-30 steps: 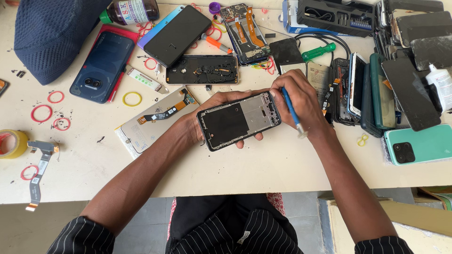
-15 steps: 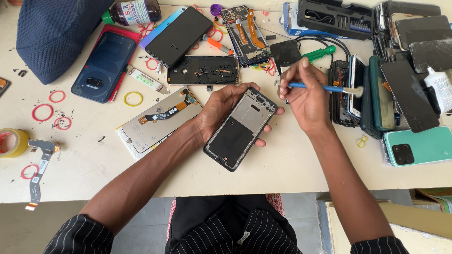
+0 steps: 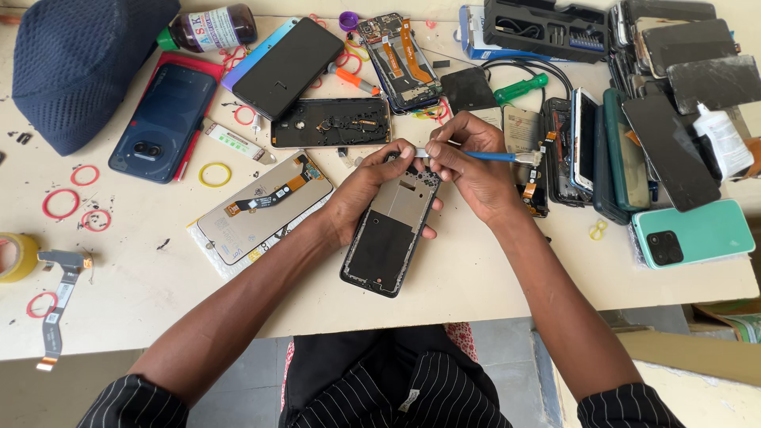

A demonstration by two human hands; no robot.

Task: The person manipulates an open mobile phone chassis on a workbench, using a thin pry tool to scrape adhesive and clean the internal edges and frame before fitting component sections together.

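My left hand (image 3: 366,189) grips the upper end of an opened black phone frame (image 3: 388,235) that rests tilted on the white table (image 3: 151,285). My right hand (image 3: 472,168) holds a thin blue-handled tool (image 3: 483,156) lying sideways, its tip touching the top of the frame near my left thumb. A detached screen panel with an orange flex cable (image 3: 263,204) lies just left of my left forearm.
Another stripped phone body (image 3: 331,123) lies behind the hands. A row of phones and screens (image 3: 650,135) fills the right side, with a teal phone (image 3: 691,234) nearest. A dark blue cap (image 3: 79,63), blue phone (image 3: 162,119), bottle (image 3: 208,28), rubber bands and tape roll (image 3: 16,255) sit left.
The phone frame has turned from lying sideways to pointing toward me. My right hand brought the blue tool back from the right to the frame's top end.
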